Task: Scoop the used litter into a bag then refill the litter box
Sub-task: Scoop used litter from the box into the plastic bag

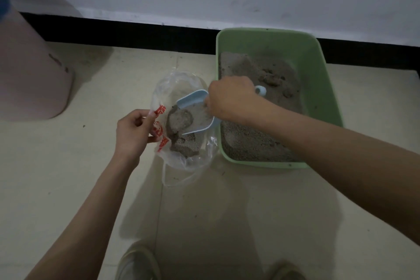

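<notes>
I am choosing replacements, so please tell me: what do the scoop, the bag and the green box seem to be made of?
Scoop: likely hard, matte, light-blue plastic. Bag: thin clear plastic film, crinkled and glossy, printed red. Green box: probably rigid moulded plastic with smooth walls.

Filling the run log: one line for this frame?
step: dumping litter | left hand: holds bag open | right hand: tips scoop over bag | box: litter remains

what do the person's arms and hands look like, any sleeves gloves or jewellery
Both forearms are bare from the frame edge to the wrist; no sleeve shows. The left hand and the right hand wear no gloves. No watch, bracelet or ring can be seen, though the light is dim and some fingers are hidden.
</notes>
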`<state>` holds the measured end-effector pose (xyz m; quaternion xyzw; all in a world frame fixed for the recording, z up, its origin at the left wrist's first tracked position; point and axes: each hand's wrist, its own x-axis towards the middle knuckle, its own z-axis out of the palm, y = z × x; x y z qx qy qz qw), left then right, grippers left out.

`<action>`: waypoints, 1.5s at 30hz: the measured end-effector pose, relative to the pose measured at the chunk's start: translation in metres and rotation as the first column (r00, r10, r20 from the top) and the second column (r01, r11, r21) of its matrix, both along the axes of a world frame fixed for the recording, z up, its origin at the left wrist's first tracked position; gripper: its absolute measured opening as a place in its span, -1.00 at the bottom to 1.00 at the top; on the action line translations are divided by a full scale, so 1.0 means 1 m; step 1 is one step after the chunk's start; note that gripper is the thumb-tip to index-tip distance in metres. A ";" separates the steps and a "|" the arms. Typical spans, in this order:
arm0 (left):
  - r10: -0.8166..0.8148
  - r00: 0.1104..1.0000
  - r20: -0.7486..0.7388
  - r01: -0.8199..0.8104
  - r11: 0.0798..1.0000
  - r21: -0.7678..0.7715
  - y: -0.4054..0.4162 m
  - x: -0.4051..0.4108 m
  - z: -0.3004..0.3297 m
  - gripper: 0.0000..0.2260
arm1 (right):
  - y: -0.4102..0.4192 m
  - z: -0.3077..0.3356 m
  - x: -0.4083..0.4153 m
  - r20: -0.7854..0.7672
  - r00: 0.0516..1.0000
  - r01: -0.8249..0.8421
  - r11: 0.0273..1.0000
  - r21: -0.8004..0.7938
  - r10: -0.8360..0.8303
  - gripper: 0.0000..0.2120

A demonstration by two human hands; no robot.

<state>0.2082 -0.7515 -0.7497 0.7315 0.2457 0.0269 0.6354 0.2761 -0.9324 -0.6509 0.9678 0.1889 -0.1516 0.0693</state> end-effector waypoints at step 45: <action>-0.062 0.997 -0.041 0.067 0.988 0.140 -0.022 -0.013 -0.018 -0.88 | -0.210 -0.020 0.018 0.089 0.978 0.205 0.785 -0.585 -0.189 -0.73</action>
